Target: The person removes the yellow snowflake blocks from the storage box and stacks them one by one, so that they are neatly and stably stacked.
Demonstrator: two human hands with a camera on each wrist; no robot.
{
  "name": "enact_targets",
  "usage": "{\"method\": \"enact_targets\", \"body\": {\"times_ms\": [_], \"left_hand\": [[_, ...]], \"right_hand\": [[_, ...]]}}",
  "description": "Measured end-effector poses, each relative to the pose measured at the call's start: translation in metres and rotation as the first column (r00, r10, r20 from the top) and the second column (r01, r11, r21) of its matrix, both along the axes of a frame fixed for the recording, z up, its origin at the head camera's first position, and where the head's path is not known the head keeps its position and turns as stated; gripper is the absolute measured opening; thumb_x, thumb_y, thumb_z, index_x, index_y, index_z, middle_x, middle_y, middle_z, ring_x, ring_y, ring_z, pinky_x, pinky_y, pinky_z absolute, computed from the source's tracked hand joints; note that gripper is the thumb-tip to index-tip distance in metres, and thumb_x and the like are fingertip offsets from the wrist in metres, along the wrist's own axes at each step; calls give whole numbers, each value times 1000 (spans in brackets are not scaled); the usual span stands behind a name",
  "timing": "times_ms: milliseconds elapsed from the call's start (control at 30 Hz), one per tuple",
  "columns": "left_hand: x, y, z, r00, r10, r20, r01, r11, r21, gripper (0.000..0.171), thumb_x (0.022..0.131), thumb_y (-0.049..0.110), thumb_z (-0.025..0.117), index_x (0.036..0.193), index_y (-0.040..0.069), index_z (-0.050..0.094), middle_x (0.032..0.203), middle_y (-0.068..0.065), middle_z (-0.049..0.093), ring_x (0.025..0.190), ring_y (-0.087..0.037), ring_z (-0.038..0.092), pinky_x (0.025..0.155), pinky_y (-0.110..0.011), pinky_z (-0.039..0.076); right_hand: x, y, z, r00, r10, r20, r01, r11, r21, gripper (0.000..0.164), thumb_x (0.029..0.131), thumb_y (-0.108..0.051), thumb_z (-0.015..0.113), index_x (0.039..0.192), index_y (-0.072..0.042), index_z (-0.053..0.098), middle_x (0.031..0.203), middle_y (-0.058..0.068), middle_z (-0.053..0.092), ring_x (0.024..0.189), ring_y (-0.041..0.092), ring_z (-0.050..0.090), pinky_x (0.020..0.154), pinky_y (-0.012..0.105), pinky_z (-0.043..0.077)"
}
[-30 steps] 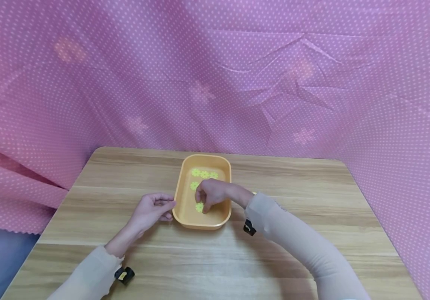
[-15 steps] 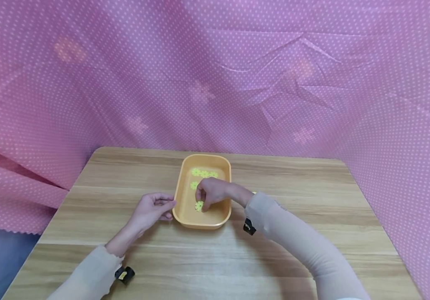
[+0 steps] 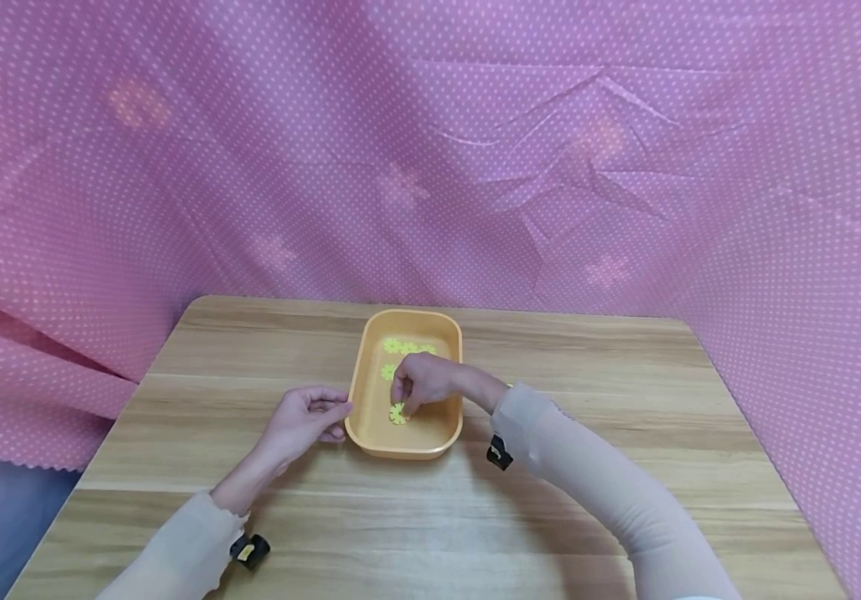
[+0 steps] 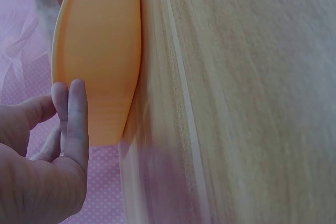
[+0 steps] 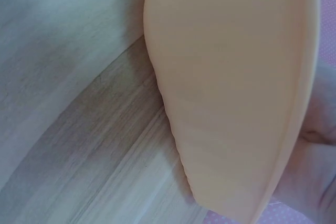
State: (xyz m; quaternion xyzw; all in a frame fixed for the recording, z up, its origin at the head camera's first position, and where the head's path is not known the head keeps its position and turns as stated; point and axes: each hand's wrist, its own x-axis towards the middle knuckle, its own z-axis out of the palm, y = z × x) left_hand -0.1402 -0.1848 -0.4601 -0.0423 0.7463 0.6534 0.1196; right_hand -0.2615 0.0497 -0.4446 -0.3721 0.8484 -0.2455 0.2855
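Note:
An orange rectangular tray [image 3: 368, 425] with rounded corners stands on the table. Inside it, my right hand [image 3: 426, 382] reaches over the right rim and pinches a yellow notched snowflake disc [image 3: 397, 414] between thumb and fingers, low over the tray's floor. Further back in the tray lie several more such discs [image 3: 392, 345], partly covered by that hand. At the left rim, my left hand [image 3: 301, 423] holds the tray's edge between thumb and fingertips. In the left wrist view, two fingers lie against the outer wall [image 4: 105, 40]. The tray's wall [image 5: 231, 87] hides my right fingers in the right wrist view.
The wood-grain table [image 3: 588, 358] extends on both sides of the tray. A bit of something yellow [image 3: 509, 386] shows behind my right wrist. Pink dotted cloth [image 3: 430, 150] hangs behind the table and at its sides. Black wrist devices [image 3: 250, 551] sit below my sleeves.
The pinched disc has shifted and turned slightly, and my right fingertips have moved a little up and away from me. My left hand and the tray have stayed in place.

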Motion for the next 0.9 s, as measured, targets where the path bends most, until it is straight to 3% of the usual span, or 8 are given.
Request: {"method": "enact_targets", "body": {"times_ms": [233,433,900], "left_hand": [[1,1,-1,1000,5,3,-5,1000,-8,38,102,8,69,130,-16,59,104,-18,76,69,-9,71,71,-25,69],[2,1,-1,1000,9,1,-9,1000,-9,37,102,8,68,129,-16,60,103,-16,76,68,-9,71,71,-25,69],[3,2,-2,1000,12,4,-12,1000,-4,38,101,7,68,129,-17,59,101,-16,76,68,-8,71,71,-24,69]], "right_hand": [[1,3,2,993,-5,120,13,998,-63,14,88,4,79,101,0,77,91,10,80,70,5,67,65,16,61],[4,6,8,985,-17,173,34,995,-94,13,90,7,75,102,3,76,91,14,80,71,11,71,67,21,65],[10,19,18,985,-56,163,81,986,-149,11,90,2,78,100,1,76,88,13,79,69,8,70,69,24,67]]}}
